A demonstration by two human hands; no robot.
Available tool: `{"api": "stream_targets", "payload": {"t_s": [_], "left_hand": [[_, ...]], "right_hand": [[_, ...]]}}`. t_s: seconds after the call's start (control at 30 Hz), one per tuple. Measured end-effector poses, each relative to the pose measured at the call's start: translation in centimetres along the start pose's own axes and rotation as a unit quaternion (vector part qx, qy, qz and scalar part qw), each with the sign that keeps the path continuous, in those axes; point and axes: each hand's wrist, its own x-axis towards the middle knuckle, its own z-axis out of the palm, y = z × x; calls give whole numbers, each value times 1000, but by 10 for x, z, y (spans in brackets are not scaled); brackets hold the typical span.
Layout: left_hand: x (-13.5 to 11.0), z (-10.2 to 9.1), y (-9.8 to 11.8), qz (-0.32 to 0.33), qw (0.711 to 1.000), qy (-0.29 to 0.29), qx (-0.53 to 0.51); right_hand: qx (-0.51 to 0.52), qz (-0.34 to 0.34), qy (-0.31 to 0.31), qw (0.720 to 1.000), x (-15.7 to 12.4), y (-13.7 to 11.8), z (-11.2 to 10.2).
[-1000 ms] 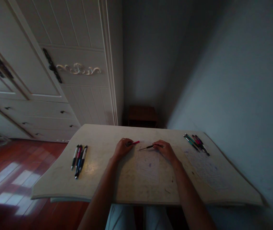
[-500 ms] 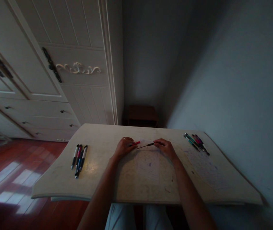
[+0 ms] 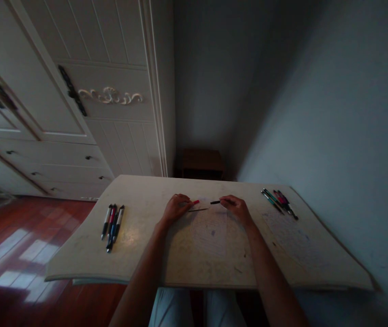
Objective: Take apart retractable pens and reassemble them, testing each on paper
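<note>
Over the far half of the white table, my left hand is closed on a red pen part, which sticks out past the fingertips. Just below those fingertips is a thin dark pen refill; I cannot tell whether it is pinched there or lies on the table. To the right, my right hand is closed around a short black pen part that points left, apart from the refill. Beneath and nearer me lies a sheet of paper with faint scribbles.
Several pens lie on the left of the table. More pens lie at the far right, above another scribbled sheet. A wall borders the right side, and a white wardrobe stands behind on the left.
The refill has come out of the black pen part and now sits by my left fingertips. My right hand with the black part has shifted slightly right.
</note>
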Motion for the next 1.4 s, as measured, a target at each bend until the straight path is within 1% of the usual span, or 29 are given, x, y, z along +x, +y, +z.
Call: {"api": "stream_targets", "payload": {"t_s": [0.07,0.17,0.33,0.43,0.5,0.57,0.83,0.93,1.03,1.1,1.2,1.3,1.4], "left_hand": [[1,0,-1,-1,1000,5,-2],[1,-2,1,7,1000,29,-3],[0,2,15,51,995,82,-18],[-2,9,21,82,994,72,-19],[-2,14,22,100,994,53,-13],[-3,18,21,108,993,46,-6],[-3,22,23,141,987,76,4],[-4,23,25,149,985,91,8],[-4,24,27,164,982,90,10],[-4,24,29,169,982,86,16],[-5,22,34,159,983,78,38],[-7,20,39,147,985,62,71],[-8,20,40,136,986,46,90]], "right_hand": [[1,-1,-3,1000,-1,-1,3],[8,3,-4,1000,-2,-2,11],[12,6,-9,1000,-6,-6,28],[16,3,-27,1000,-8,-9,35],[20,2,-36,999,-9,-11,39],[27,3,-41,999,-10,-12,42],[58,6,-18,998,-11,-11,51],[43,14,-24,999,-14,-14,54],[13,25,-34,999,-18,-19,56],[-6,12,-33,999,-19,-23,57],[-32,-31,-35,998,-20,-26,56],[-53,-68,-38,996,-19,-26,53],[-52,-105,-47,992,-16,-22,50]]}}
